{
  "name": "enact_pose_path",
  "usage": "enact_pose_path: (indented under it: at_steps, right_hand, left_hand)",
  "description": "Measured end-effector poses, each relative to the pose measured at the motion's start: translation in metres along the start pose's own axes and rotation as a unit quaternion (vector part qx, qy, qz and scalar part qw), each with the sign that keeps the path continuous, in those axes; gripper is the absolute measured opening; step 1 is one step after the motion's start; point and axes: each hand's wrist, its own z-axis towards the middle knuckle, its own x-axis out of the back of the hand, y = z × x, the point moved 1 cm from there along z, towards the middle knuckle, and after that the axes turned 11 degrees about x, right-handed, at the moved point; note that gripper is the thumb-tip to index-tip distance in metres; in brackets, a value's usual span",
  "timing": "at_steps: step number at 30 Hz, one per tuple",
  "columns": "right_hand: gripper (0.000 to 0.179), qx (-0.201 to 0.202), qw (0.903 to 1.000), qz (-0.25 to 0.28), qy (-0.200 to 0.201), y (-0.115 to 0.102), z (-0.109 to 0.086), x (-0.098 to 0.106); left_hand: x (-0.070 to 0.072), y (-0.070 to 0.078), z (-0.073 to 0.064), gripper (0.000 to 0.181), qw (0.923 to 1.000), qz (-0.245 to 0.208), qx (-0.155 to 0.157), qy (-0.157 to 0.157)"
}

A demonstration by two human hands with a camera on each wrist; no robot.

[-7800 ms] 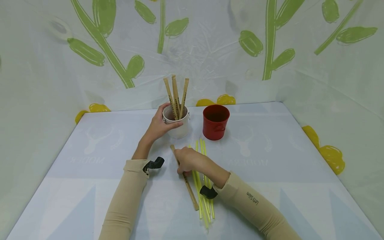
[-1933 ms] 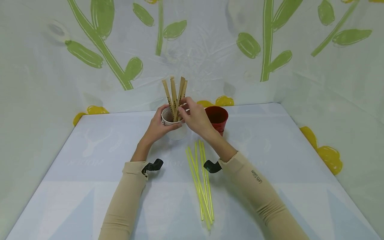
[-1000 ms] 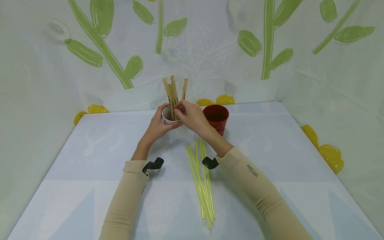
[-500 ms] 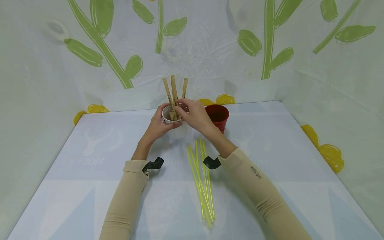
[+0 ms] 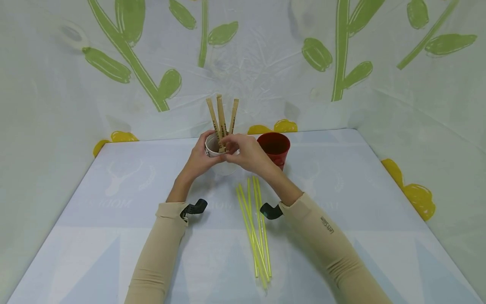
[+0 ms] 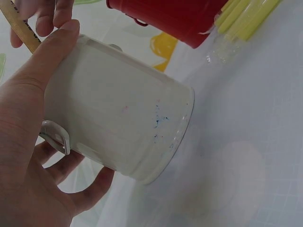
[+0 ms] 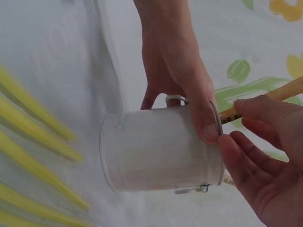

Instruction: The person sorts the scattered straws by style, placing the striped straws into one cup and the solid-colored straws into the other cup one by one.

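In the head view my left hand (image 5: 203, 154) grips a small white metal bucket (image 6: 123, 109) near its rim, thumb across the front. Brown paper-wrapped sticks (image 5: 221, 114) with dark print stand in it. Three rise well above the rim, while the end of another (image 5: 222, 149) shows low inside the mouth. My right hand (image 5: 247, 152) is at the rim's right side, its thumb and index finger apart. The right wrist view has its index fingertip against one brown stick (image 7: 284, 90) and its thumb close by the rim. The lower ends of the sticks are hidden inside the bucket.
A red bucket (image 5: 274, 145) stands just right of the white one, partly behind my right hand. Several yellow straws (image 5: 253, 236) in clear wrappers lie on the table (image 5: 322, 261) between my forearms. A fabric wall with painted plants (image 5: 262, 63) rises behind the table.
The stick that lay on the table has gone into the white bucket, and its top has sunk to the rim. My right hand's thumb and index finger have spread. My left hand keeps its grip.
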Motion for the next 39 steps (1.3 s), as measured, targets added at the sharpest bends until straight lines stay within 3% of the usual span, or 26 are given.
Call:
enact_pose_path:
  at_steps: [5,12,15,22,26,32,39]
  right_hand:
    - [0.027,0.016,0.9998,0.002,0.009,0.000,0.000,-0.002]
    - [0.035,-0.006,0.9997,0.011,0.019,0.004,-0.009,0.007]
    - [0.037,-0.014,0.9994,0.019,0.024,0.006,-0.017,0.013]
    - [0.035,-0.027,0.9984,0.025,0.043,0.008,-0.034,0.027]
    - [0.035,-0.035,0.9968,0.038,0.061,0.007,-0.043,0.036]
    - [0.034,-0.045,0.9950,0.040,0.080,0.006,-0.051,0.050]
    - [0.035,-0.076,0.9923,0.044,0.088,0.010,-0.055,0.064]
  left_hand:
    - [0.001,0.016,-0.008,0.085,1.0000,0.003,0.001,-0.004]
    - [0.000,-0.002,0.002,0.088,0.9997,0.012,-0.018,0.011]
    - [0.001,0.000,0.002,0.090,0.9998,0.015,-0.004,0.009]
    - [0.005,0.008,-0.003,0.107,0.9960,0.077,0.045,0.001]
    - [0.007,0.012,-0.004,0.112,0.9938,0.094,0.058,-0.005]
    - [0.013,0.017,-0.006,0.111,0.9938,0.095,0.054,-0.020]
    - [0.029,0.035,-0.015,0.105,0.9964,0.073,0.022,-0.035]
